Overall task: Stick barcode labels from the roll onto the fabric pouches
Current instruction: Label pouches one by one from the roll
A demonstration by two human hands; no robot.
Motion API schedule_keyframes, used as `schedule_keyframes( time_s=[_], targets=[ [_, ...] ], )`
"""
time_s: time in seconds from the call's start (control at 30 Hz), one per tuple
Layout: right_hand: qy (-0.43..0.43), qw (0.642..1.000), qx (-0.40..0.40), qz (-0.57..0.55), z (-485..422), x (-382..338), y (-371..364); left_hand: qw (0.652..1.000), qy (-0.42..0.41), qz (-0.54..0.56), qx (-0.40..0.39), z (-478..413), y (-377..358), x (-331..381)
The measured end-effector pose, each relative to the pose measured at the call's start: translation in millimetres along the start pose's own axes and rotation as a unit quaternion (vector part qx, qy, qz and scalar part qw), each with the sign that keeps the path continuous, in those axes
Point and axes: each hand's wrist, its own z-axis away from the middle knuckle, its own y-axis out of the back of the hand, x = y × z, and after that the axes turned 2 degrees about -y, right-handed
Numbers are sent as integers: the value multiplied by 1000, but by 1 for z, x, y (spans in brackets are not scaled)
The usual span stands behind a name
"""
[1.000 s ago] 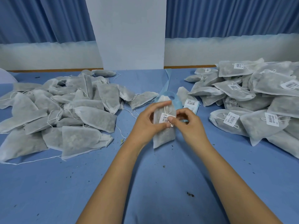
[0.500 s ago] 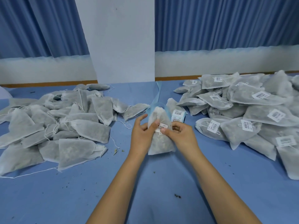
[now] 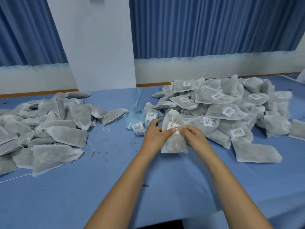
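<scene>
Both hands hold one grey fabric pouch [image 3: 173, 142] upright above the blue table. A white barcode label [image 3: 173, 126] sits on its upper front. My left hand [image 3: 154, 138] grips the pouch's left edge, thumb pressing the label's lower left. My right hand [image 3: 194, 138] grips the right edge, thumb on the label's right end. The label roll [image 3: 151, 119] with its blue backing strip lies just behind my left hand.
A heap of unlabelled pouches [image 3: 49, 126] covers the table's left side. Labelled pouches [image 3: 231, 109] are piled at the right, one lying close beside my right wrist. A white pillar and blue curtains stand behind the blue table [image 3: 115, 187].
The view has swung to the right, so the labelled pile shows more fully. Both thumbs have slid onto the label, which now lies flat on the pouch.
</scene>
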Motion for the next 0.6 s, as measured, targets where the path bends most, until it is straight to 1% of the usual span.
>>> schedule_keyframes(
  time_s=[0.07, 0.13, 0.17, 0.2, 0.23, 0.27, 0.3, 0.33, 0.37, 0.4, 0.43, 0.47, 0.53, 0.6],
  targets=[
    [-33, 995, -85, 41, 10, -1, 15, 1000, 11, -25, -2, 2, -11, 3],
    [-77, 983, -154, 62, 19, -1, 29, 995, 52, -86, -28, 5, -18, 4],
    [-100, 978, -173, 59, 23, -2, 35, 990, 80, -104, -48, 7, -20, 6],
    [-114, 977, -177, 41, 22, -3, 40, 988, 100, -96, -67, 7, -23, 10],
    [-116, 980, -160, -5, 19, -7, 44, 990, 106, -39, -81, 5, -27, 17],
    [-101, 984, -118, -82, 12, -13, 46, 988, 96, 68, -97, 1, -31, 28],
    [-71, 980, -67, -174, 1, -22, 48, 971, 74, 197, -110, -3, -34, 41],
    [-34, 965, -21, -260, -11, -32, 50, 942, 63, 312, -109, -8, -38, 54],
    [-7, 942, 12, -336, -24, -44, 51, 916, 67, 383, -96, -14, -42, 65],
    [1, 921, 37, -387, -35, -53, 51, 910, 76, 398, -83, -20, -46, 73],
    [-13, 910, 55, -412, -42, -60, 51, 925, 81, 363, -75, -24, -51, 76],
    [-32, 907, 67, -414, -49, -61, 49, 946, 84, 304, -74, -25, -56, 74],
    [-60, 926, 78, -365, -52, -54, 43, 973, 81, 204, -77, -23, -63, 65],
    [-58, 948, 55, -308, -47, -38, 30, 982, 70, 155, -76, -19, -66, 55]
  ],
)
